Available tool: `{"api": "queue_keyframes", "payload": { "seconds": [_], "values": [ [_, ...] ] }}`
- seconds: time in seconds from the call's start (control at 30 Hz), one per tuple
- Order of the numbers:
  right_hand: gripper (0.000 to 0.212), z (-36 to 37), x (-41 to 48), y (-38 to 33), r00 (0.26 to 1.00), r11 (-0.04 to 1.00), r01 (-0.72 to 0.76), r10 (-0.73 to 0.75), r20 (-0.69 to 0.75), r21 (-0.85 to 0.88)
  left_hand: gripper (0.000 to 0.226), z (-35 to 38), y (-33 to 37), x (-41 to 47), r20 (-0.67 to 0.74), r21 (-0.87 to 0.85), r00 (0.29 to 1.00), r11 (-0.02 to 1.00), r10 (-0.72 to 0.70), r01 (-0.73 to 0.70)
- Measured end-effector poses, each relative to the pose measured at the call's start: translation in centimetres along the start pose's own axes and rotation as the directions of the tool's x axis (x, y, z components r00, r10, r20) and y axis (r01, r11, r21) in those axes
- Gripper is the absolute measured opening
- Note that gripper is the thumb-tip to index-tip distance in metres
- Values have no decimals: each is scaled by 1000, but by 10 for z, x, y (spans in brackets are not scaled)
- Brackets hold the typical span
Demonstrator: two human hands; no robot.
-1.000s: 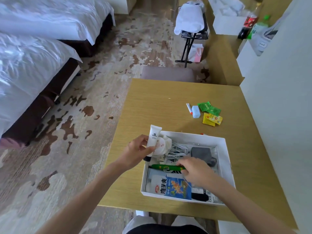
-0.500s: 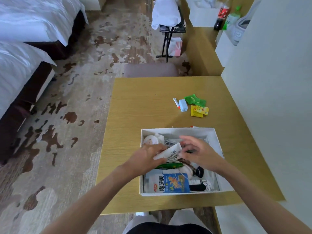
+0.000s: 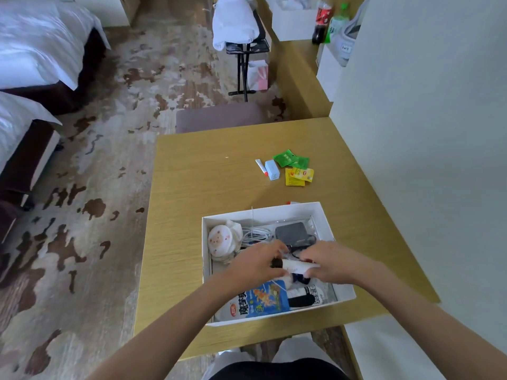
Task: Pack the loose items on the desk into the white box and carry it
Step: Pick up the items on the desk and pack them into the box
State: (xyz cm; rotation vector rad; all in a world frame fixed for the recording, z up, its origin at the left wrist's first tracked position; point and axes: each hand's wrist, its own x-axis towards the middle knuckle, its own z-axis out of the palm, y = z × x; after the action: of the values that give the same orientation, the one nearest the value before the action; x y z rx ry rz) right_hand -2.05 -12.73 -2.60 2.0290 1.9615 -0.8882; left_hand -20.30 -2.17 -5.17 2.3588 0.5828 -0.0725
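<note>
The white box (image 3: 263, 213) stands on the wooden desk (image 3: 203, 185) near its front edge. Both hands are inside it, holding a white tube (image 3: 297, 266) flat between them: my left hand (image 3: 258, 266) grips the dark cap end, my right hand (image 3: 326, 266) the other end. In the box lie a round white pouch (image 3: 220, 239), white cables (image 3: 255, 233), a grey charger (image 3: 292, 233), a blue snack packet (image 3: 264, 298) and a black-and-white item (image 3: 307, 296). Loose on the desk beyond it: a small tube (image 3: 261, 167), a pale blue block (image 3: 272, 170), green sachets (image 3: 292, 159), yellow sachets (image 3: 299, 176).
A white wall (image 3: 428, 133) borders the desk on the right. A brown stool (image 3: 219, 119) sits past the desk's far edge. Two beds (image 3: 33, 50) stand at the left over patterned carpet. A folding rack with white cloth (image 3: 238, 26) and bottles (image 3: 321, 17) are at the back.
My left hand brought the white tube from the box's left rim into the box. My right hand joined it, and now both hold the tube lower and flat over the contents.
</note>
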Motion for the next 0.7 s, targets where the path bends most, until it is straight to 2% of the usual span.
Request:
{"api": "queue_keyframes", "payload": {
  "seconds": [0.17, 0.27, 0.37, 0.57, 0.67, 0.7],
  "values": [
    [13, 3, 5, 1, 999, 964, -45, 45, -4, -262, 42, -2, -13, 2, 82, 223, 997, 975, -7, -12],
    [26, 7, 13, 0, 1000, 860, -10, -5, -28, -510, 36, 1, -16, -1, 165, 342, 986, 935, 36, -91],
    [23, 0, 19, 5, 999, 803, -11, -19, -44, -596, 28, 4, -17, 0, 182, 377, 981, 917, 65, -130],
    [18, -12, 23, 11, 998, 760, 64, -63, 25, -647, 23, -1, -13, 9, 178, 244, 983, 970, -52, 7],
    [9, -20, 24, 24, 980, 851, 116, -180, -78, -512, 23, -11, -8, 17, 84, 178, 990, 980, -110, 93],
    [18, -23, 25, 31, 967, 895, 130, -209, -143, -428, 22, -15, -7, 19, 35, 158, 991, 980, -126, 119]
  ]
}}
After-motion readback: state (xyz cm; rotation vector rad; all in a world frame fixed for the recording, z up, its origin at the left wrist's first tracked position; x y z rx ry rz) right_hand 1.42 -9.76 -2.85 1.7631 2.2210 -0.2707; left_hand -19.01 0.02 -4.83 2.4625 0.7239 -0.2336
